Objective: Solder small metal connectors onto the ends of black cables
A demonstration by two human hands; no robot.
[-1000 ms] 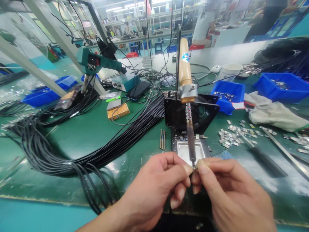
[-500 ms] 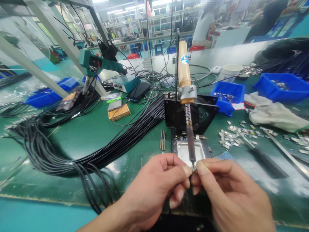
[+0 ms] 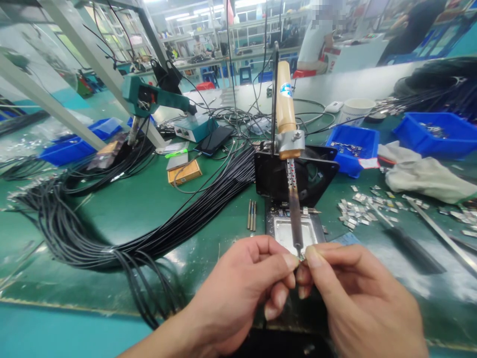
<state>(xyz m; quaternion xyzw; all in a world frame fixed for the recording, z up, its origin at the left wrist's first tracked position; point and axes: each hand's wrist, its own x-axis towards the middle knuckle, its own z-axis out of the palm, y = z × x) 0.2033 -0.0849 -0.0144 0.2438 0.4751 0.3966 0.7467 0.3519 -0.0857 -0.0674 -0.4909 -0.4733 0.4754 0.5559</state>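
A soldering iron (image 3: 293, 199) with a wooden handle is clamped upright in a stand, tip pointing down. Right at its tip, my left hand (image 3: 257, 278) and my right hand (image 3: 357, 288) meet with pinched fingers. Between the fingertips is a tiny metallic piece, mostly hidden, too small to name; I cannot tell how each hand shares it. Behind the fingers lies a shallow metal tray (image 3: 280, 229) on a dark base. A black square fan (image 3: 320, 169) stands behind the iron.
A thick bundle of black cables (image 3: 179, 219) curves across the bench on the left. Small metal connector pieces (image 3: 357, 211) lie scattered on the right, near a black-handled tool (image 3: 413, 248). Blue bins (image 3: 357, 144) and a whitish glove (image 3: 428, 176) sit beyond. A person (image 3: 315, 44) sits in the background.
Both hands stay pinched at the iron's tip, with barely any movement. The whole view has shifted very slightly.
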